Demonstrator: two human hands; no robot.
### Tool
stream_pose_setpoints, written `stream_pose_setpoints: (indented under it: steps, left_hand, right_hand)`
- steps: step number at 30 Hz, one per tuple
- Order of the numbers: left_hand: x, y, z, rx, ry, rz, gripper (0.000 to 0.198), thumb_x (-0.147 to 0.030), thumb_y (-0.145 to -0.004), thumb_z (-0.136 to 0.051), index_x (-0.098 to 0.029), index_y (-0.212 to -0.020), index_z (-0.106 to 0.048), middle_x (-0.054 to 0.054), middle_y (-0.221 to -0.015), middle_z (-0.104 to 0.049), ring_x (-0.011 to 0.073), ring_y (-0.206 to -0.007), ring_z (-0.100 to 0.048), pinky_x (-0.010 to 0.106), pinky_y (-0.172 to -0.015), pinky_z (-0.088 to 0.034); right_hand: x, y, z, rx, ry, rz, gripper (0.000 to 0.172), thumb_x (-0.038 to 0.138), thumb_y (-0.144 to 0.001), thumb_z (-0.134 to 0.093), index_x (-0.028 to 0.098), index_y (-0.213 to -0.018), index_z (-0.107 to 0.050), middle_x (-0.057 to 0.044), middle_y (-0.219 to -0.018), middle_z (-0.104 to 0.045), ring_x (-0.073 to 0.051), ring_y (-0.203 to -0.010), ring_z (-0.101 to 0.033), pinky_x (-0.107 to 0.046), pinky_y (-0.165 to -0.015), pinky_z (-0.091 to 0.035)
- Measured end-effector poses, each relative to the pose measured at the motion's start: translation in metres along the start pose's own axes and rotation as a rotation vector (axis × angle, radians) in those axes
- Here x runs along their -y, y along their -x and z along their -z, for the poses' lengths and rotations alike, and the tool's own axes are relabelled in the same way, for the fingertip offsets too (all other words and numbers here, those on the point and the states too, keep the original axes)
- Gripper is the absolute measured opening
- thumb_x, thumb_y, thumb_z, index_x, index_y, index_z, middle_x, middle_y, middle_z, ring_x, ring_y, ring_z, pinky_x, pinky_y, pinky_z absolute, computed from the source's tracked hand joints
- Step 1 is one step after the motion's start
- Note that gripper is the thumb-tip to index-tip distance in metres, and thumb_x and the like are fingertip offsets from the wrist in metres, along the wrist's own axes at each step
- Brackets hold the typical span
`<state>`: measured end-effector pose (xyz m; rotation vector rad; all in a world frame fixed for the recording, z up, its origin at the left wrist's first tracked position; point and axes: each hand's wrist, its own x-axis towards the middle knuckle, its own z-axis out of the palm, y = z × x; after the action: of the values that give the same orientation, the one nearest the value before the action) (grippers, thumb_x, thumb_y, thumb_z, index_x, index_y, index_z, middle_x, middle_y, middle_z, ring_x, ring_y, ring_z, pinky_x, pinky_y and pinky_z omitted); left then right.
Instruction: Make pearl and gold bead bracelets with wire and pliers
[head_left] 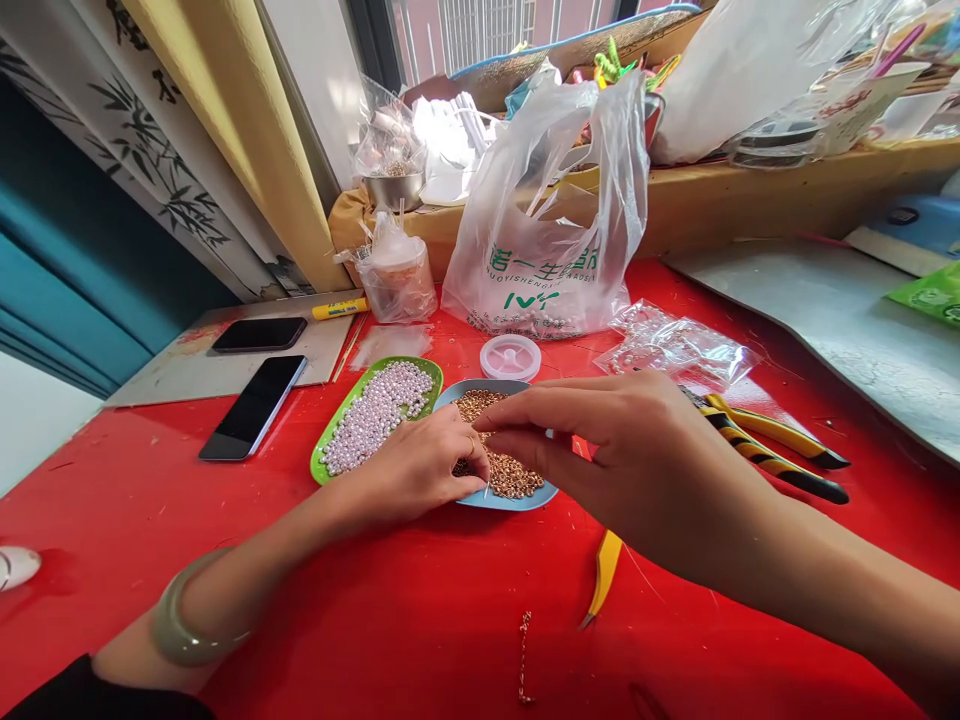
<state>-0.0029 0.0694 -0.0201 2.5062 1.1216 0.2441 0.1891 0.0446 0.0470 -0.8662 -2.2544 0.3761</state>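
My left hand (427,455) hangs over the blue tray (489,507), its thumb and fingers pinched around a thin metal pin (487,490) whose end shows below the fingertips. My right hand (622,440) reaches in from the right, with thumb and index finger nearly together beside the left fingers. Whatever lies between the right fingertips is too small to make out. Small gold-coloured beads (517,478) fill the blue tray beneath both hands. Next to it, partly behind my left hand, a green tray (318,468) holds pearly pinkish beads (379,410).
Yellow-black pliers (757,440) lie right of the trays. Yellow tweezers (606,570) and a short chain (524,655) are nearer me. Behind stand a round plastic case (510,357), a plastic bag (544,240) and clear packets (679,345). Two phones (255,405) (259,334) lie left.
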Motion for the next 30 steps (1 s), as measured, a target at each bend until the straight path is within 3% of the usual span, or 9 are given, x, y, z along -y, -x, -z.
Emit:
stream_pose_setpoints:
  steps: [4,8,10,14,16,23,30]
  left_hand:
    - [-0.003,-0.002,-0.001,-0.013,0.064,0.051,0.009,-0.019,-0.076,-0.055,-0.019,-0.075,-0.064,0.005,-0.083,-0.066,0.0259,-0.091,-0.057,0.033,-0.066,-0.041]
    - [-0.005,-0.004,0.004,-0.089,0.498,0.242,0.010,-0.021,-0.070,-0.062,-0.016,-0.078,-0.065,0.004,-0.075,-0.064,0.0208,-0.072,-0.059,0.029,-0.058,-0.043]
    - [-0.004,-0.004,0.009,-0.146,0.751,0.278,0.012,-0.024,-0.070,-0.065,-0.015,-0.078,-0.065,0.002,-0.070,-0.063,0.0154,-0.062,-0.058,0.026,-0.054,-0.043]
    - [-0.003,-0.002,0.017,-0.318,1.228,0.158,0.009,-0.020,-0.066,-0.075,-0.016,-0.070,-0.068,-0.001,-0.070,-0.065,0.0085,-0.064,-0.057,0.018,-0.060,-0.045]
    - [-0.006,-0.002,0.019,-0.336,1.360,0.082,0.009,-0.015,-0.065,-0.077,-0.017,-0.068,-0.069,-0.002,-0.070,-0.066,0.0066,-0.065,-0.057,0.015,-0.060,-0.046]
    - [-0.016,0.001,0.023,-0.278,1.497,-0.076,0.013,-0.008,-0.066,-0.077,-0.019,-0.069,-0.070,-0.003,-0.068,-0.066,0.0057,-0.059,-0.057,0.014,-0.056,-0.046]
    - [-0.015,0.002,0.022,-0.308,1.453,-0.094,0.013,-0.012,-0.067,-0.078,-0.019,-0.072,-0.068,-0.003,-0.067,-0.067,0.0069,-0.060,-0.056,0.015,-0.057,-0.046]
  right_hand:
    - [0.002,-0.004,0.000,0.014,0.026,-0.111,0.015,0.012,-0.080,-0.062,0.014,-0.092,-0.071,0.001,-0.067,-0.073,-0.009,-0.053,-0.059,-0.020,-0.050,-0.039]
    - [0.005,-0.007,0.002,0.051,-0.155,-0.271,0.002,0.014,-0.077,-0.065,0.016,-0.079,-0.066,0.004,-0.063,-0.068,-0.008,-0.054,-0.057,-0.018,-0.048,-0.040]
    - [0.004,-0.007,0.003,0.085,-0.277,-0.310,0.007,0.016,-0.077,-0.065,0.017,-0.070,-0.063,0.006,-0.059,-0.064,-0.006,-0.052,-0.056,-0.017,-0.046,-0.039]
    - [0.001,-0.007,0.008,0.159,-0.333,-0.359,0.015,0.020,-0.078,-0.063,0.017,-0.063,-0.063,0.005,-0.055,-0.060,-0.006,-0.050,-0.052,-0.017,-0.044,-0.038]
    - [0.001,-0.007,0.010,0.168,-0.300,-0.371,0.015,0.021,-0.077,-0.063,0.016,-0.063,-0.063,0.005,-0.055,-0.060,-0.006,-0.049,-0.050,-0.018,-0.043,-0.036]
    - [0.011,-0.007,0.013,0.257,-0.419,-0.399,0.019,0.013,-0.077,-0.059,0.015,-0.058,-0.058,0.007,-0.050,-0.049,-0.005,-0.047,-0.041,-0.017,-0.040,-0.031]
    - [0.013,-0.008,0.012,0.371,-0.534,-0.446,0.015,0.013,-0.078,-0.058,0.015,-0.064,-0.059,0.004,-0.056,-0.056,-0.008,-0.053,-0.049,-0.018,-0.047,-0.038]
